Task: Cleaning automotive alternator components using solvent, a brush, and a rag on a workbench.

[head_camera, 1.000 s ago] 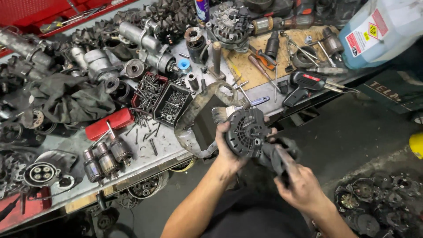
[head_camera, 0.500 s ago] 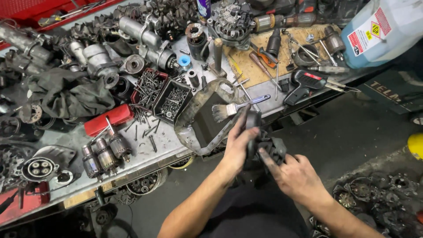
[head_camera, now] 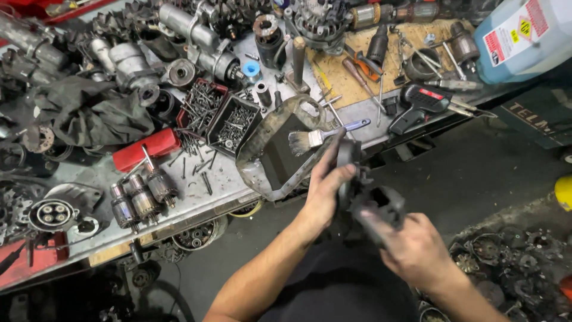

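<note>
The desk (head_camera: 196, 197) stretches away above and to the left of both hands, its steel top crowded with dark motor parts. Well up and to the right of the hands stands a blue jug (head_camera: 524, 36) with a labelled side. Far to the left of the hands lies a grey rag (head_camera: 89, 116). Just above the left hand sits a worn tray (head_camera: 268, 155), dark inside, with a brush (head_camera: 322, 137) laid across its rim. Left of that tray are two black bins (head_camera: 220, 116) full of screws, and further left a red case (head_camera: 146, 149).

Off the desk's edge, between the two hands, is the alternator (head_camera: 363, 191), a black greasy housing seen edge-on. The left hand (head_camera: 325, 194) grips it from the left, thumb hooked over the top and fingers hidden behind. The right hand (head_camera: 414, 250) clasps its lower right end, fingers curled around the casing. Up and right of the hands lies a black power tool (head_camera: 417, 104).
</note>
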